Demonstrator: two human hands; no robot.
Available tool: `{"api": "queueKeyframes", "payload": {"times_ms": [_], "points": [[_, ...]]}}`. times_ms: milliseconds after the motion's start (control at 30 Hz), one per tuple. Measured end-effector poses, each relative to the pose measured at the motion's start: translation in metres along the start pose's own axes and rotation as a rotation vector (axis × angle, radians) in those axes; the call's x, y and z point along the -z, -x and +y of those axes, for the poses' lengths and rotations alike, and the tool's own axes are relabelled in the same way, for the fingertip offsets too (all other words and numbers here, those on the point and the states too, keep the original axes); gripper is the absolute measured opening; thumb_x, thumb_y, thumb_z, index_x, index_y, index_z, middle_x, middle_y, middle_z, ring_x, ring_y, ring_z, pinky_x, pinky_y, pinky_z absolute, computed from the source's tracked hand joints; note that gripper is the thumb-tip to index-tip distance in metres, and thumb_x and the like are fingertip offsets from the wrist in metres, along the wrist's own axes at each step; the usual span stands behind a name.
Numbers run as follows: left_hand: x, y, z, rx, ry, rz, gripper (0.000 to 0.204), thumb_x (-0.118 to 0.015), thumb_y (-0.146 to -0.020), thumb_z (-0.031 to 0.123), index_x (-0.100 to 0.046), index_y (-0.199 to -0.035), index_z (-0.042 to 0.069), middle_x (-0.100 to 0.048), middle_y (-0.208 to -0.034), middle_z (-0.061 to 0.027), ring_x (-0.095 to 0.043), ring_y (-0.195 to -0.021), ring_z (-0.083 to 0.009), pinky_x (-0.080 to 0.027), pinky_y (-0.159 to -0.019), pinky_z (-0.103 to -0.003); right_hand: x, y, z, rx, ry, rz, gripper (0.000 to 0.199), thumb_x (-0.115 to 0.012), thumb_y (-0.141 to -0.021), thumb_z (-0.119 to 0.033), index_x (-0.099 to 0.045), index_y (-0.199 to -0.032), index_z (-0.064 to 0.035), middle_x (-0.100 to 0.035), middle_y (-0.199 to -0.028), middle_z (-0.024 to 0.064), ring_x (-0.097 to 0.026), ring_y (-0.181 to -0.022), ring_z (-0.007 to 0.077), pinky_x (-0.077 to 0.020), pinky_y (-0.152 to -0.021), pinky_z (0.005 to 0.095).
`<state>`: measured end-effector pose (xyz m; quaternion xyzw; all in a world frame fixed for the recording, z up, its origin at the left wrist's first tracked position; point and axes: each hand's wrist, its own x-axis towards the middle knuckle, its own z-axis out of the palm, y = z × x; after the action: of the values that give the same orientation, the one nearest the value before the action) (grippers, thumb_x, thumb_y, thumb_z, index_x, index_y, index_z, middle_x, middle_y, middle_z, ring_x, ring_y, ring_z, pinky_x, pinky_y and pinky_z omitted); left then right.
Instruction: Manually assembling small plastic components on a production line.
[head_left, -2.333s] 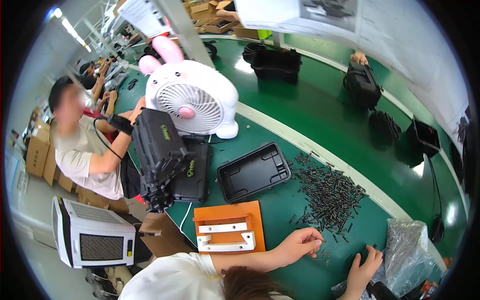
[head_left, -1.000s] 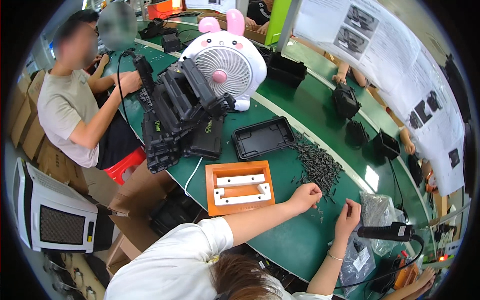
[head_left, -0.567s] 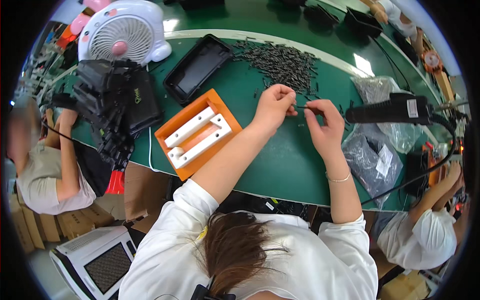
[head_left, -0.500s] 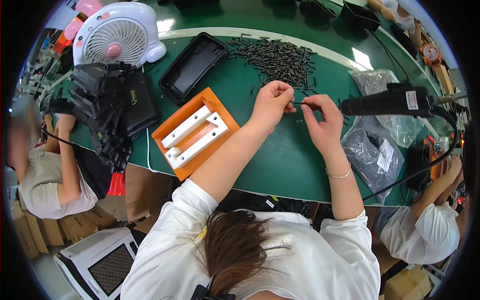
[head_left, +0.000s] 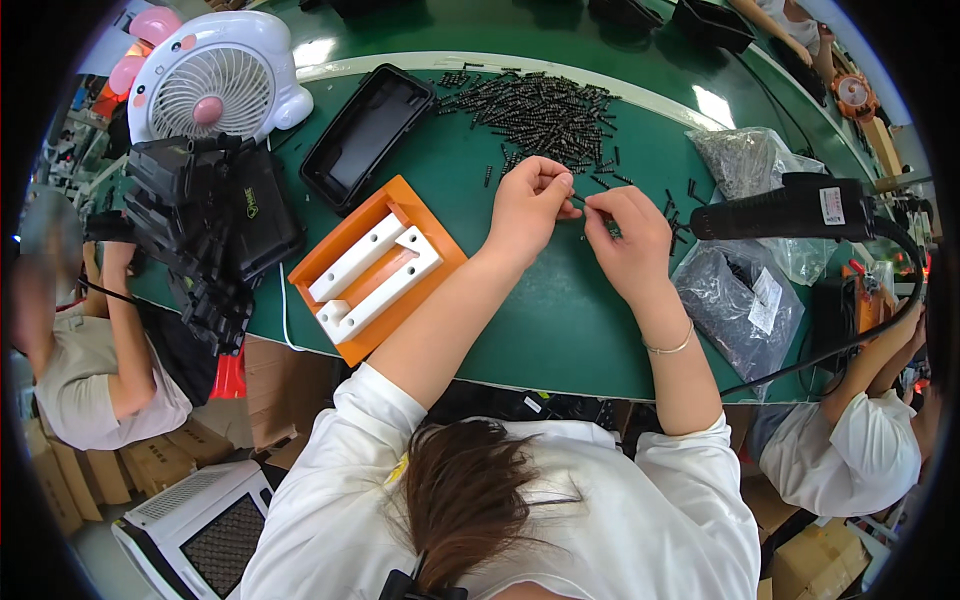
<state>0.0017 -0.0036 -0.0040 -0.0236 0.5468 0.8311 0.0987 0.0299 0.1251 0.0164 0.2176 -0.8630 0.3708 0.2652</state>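
Observation:
Above the green table, my left hand and my right hand meet fingertip to fingertip. Both are closed in a pinch on one thin dark rod-like piece, mostly covered by the fingers. Just beyond the hands lies a heap of small black ribbed cylindrical parts, with several strays scattered around its edge. By my left forearm sits an orange tray-like fixture carrying white blocks with holes in them.
An empty black bin stands behind the fixture. Left are a white fan and stacked black plastic parts. Right are a black-handled tool with a cable and plastic bags. Other people work on both sides.
The whole view has shifted slightly, so the table things sit a little further left. Both hands keep their pinch on the dark piece, with the right fingertips slightly closer to the left ones.

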Motion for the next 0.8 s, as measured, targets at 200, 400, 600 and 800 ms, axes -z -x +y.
{"api": "queueKeyframes", "payload": {"times_ms": [200,400,600,800], "points": [[0.0000,0.0014,-0.0002,-0.157,-0.290,0.030,0.007,-0.052,-0.084,0.006,-0.051,-0.083,-0.001,-0.056,-0.070,-0.0055,-0.056,-0.057,-0.0101,-0.048,-0.053,-0.023,0.0005,0.0009,-0.0018,-0.062,0.088,-0.012,0.011,-0.062,-0.065,0.000,-0.058,-0.075,-0.0045,-0.055,-0.067,0.0078,-0.055,-0.058,0.0234,-0.0441,-0.052,0.0320],[-0.0017,0.0008,-0.0043,-0.136,-0.248,0.040,0.006,-0.053,-0.083,0.004,-0.052,-0.086,-0.001,-0.055,-0.071,-0.0042,-0.055,-0.060,-0.0086,-0.049,-0.054,-0.023,0.0007,0.0018,-0.0008,-0.209,-0.040,-0.015,0.008,-0.061,-0.069,-0.002,-0.057,-0.076,-0.0030,-0.057,-0.067,0.0080,-0.057,-0.057,0.0209,-0.0458,-0.051,0.0296],[-0.0036,0.0024,-0.0053,-0.164,-0.216,-0.033,0.005,-0.052,-0.083,0.003,-0.053,-0.087,0.000,-0.054,-0.075,-0.0034,-0.054,-0.063,-0.0080,-0.049,-0.056,-0.021,0.0006,0.0038,-0.0025,-0.359,-0.234,-0.038,0.009,-0.061,-0.073,-0.005,-0.053,-0.076,-0.0009,-0.058,-0.068,0.0115,-0.060,-0.059,0.0217,-0.0484,-0.054,0.0293],[-0.0048,0.0054,0.0014,-0.102,-0.298,-0.090,0.007,-0.053,-0.085,0.006,-0.053,-0.089,0.001,-0.054,-0.076,-0.0020,-0.051,-0.064,-0.0071,-0.044,-0.057,-0.019,0.0016,0.0049,0.0034,-0.311,-0.223,-0.079,0.011,-0.061,-0.073,-0.005,-0.051,-0.075,-0.0018,-0.056,-0.068,0.0111,-0.057,-0.060,0.0241,-0.0453,-0.054,0.0317]]}}
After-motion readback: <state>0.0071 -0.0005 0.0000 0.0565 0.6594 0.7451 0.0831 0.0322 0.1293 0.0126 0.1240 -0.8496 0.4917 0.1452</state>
